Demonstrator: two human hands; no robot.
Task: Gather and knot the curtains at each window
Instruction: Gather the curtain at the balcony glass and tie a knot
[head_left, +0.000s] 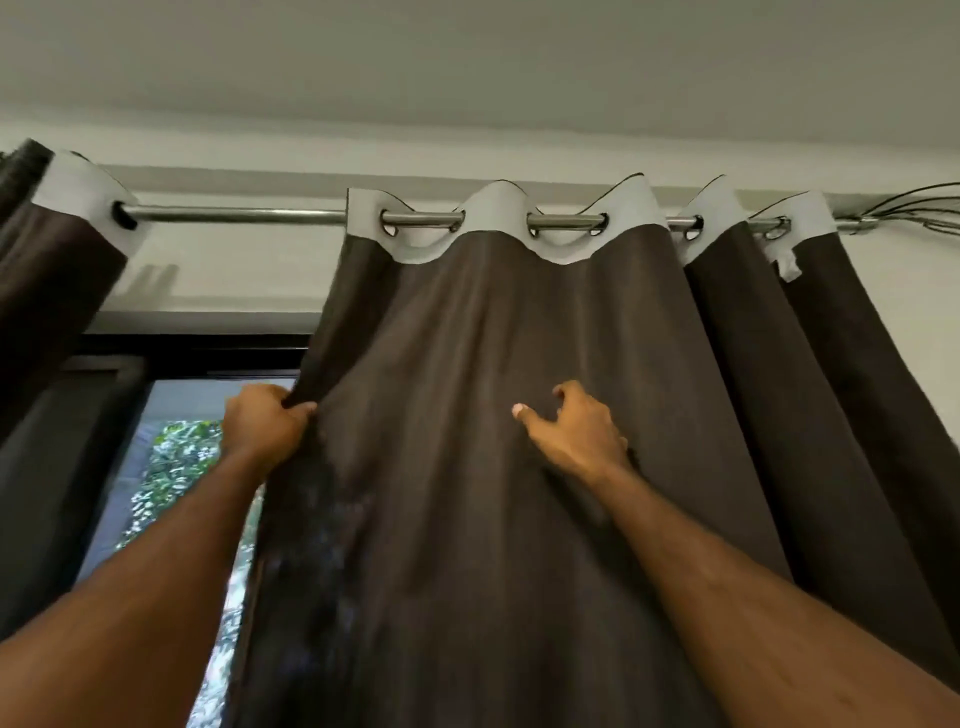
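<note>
A dark brown curtain (467, 338) with a white eyelet band hangs from a metal rod (234, 214) and fills the middle and right of the head view. My left hand (262, 423) grips the curtain's left edge in a closed fist, bunching the cloth. My right hand (576, 426) lies against the curtain's face further right, thumb stretched out to the left and fingers bent into the fabric; whether it holds a fold I cannot tell. A second dark curtain (47, 291) hangs at the far left of the rod.
Between the two curtains a black-framed window (171, 467) shows green foliage outside. White wall and ceiling lie above the rod. A bundle of thin dark wires (914, 205) sticks out at the rod's right end.
</note>
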